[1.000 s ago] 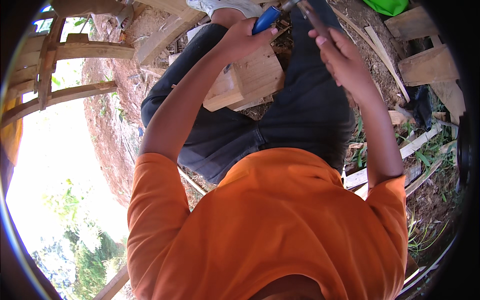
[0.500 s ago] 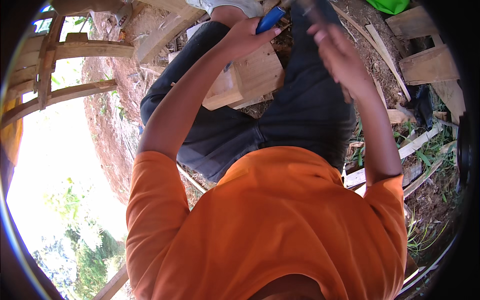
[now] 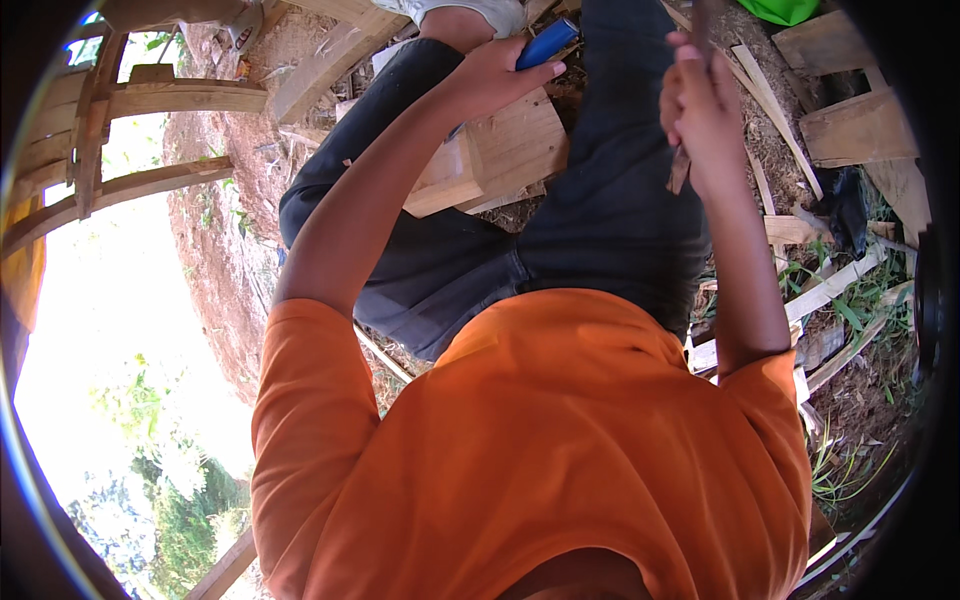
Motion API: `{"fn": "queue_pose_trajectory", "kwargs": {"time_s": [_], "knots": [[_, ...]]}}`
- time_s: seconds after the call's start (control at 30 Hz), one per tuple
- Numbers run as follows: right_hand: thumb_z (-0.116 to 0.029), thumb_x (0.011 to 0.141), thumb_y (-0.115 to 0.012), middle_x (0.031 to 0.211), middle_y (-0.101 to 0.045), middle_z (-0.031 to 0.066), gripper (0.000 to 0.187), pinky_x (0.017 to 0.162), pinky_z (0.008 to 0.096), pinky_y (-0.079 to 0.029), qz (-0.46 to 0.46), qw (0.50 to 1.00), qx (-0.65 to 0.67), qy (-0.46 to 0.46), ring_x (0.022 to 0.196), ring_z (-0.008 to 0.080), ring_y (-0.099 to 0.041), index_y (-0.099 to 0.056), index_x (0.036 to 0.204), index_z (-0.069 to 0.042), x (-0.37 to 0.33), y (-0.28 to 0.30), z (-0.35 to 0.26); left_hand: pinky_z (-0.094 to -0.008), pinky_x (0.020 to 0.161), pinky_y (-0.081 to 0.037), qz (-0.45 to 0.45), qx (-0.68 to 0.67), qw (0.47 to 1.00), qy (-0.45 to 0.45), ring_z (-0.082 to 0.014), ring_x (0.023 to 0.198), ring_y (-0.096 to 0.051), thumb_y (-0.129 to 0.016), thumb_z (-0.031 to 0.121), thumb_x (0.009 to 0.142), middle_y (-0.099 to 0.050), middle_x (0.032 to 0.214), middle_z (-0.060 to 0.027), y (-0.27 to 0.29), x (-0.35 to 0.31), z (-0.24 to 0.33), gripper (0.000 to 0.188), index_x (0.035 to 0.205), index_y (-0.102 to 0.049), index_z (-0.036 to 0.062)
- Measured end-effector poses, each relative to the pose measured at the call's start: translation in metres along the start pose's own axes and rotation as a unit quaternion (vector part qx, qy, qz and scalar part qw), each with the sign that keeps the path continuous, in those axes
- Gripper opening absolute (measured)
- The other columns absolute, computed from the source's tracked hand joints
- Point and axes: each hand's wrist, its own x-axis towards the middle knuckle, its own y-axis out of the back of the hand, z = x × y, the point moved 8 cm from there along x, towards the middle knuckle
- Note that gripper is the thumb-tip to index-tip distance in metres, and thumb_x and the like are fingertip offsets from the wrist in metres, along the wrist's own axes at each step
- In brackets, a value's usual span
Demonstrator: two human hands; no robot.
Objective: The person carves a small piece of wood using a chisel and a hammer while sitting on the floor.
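Note:
My left hand (image 3: 490, 80) is closed round a blue handle (image 3: 548, 45), its end sticking out past the thumb; any blade or tip is hidden. Beneath that hand, a thick wooden block (image 3: 515, 150) lies between my legs, partly covered by my left forearm. Out to the right, above my right thigh, my right hand (image 3: 708, 125) grips a stick-like wooden handle (image 3: 679, 170). Its butt shows below the fist, and its far end rises to the top edge, where I cannot make out what it carries.
Boards (image 3: 860, 130) and thin offcuts (image 3: 840, 285) lie on the ground at right among grass. A bright green bag (image 3: 780, 10) sits at the top right. Wooden framing (image 3: 190, 97) stands at left. A thick beam (image 3: 335, 70) lies beyond my left knee.
My right hand has swung right and away from the blue handle, lifting the wooden-handled tool. My left hand and the blue handle have barely shifted.

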Motion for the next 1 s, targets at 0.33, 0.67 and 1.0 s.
{"fn": "queue_pose_trajectory", "kwargs": {"time_s": [0.33,0.67,1.0], "knots": [[-0.035,0.107,-0.054,0.068,-0.04,-0.0082,0.036,0.04,0.0195,-0.027,-0.079,0.993,-0.076,-0.036,0.047,-0.0006,-0.035,-0.059,0.132,-0.01,-0.004,-0.012,0.021,-0.0331,0.063,-0.049,0.002,0.014,1.0,0.007,-0.013,0.067,-0.061,-0.068,0.051,0.096,-0.062,0.072,-0.0037,0.0,-0.001,0.0,0.049,0.106,-0.065,0.0032],[-0.027,0.108,-0.053,0.068,-0.035,-0.0071,0.034,0.042,0.0195,-0.03,-0.013,0.997,0.079,0.014,0.047,-0.0002,-0.033,-0.059,0.133,-0.005,0.012,0.01,-0.036,-0.0288,0.052,-0.041,0.059,-0.112,0.992,0.006,-0.0075,0.055,-0.051,-0.069,0.05,0.096,-0.05,0.06,0.0023,0.019,-0.014,0.0,0.049,0.077,-0.053,0.0073],[-0.028,0.109,-0.051,0.067,-0.035,-0.007,0.036,0.041,0.0199,-0.029,-0.012,0.995,0.092,0.038,0.046,-0.0001,-0.031,-0.058,0.135,-0.005,0.002,0.003,-0.065,-0.028,0.05,-0.039,0.083,-0.16,0.983,-0.03,-0.0075,0.052,-0.05,-0.07,0.05,0.096,-0.051,0.059,0.0025,0.029,-0.017,-0.007,0.048,0.079,-0.057,0.0065]]}}
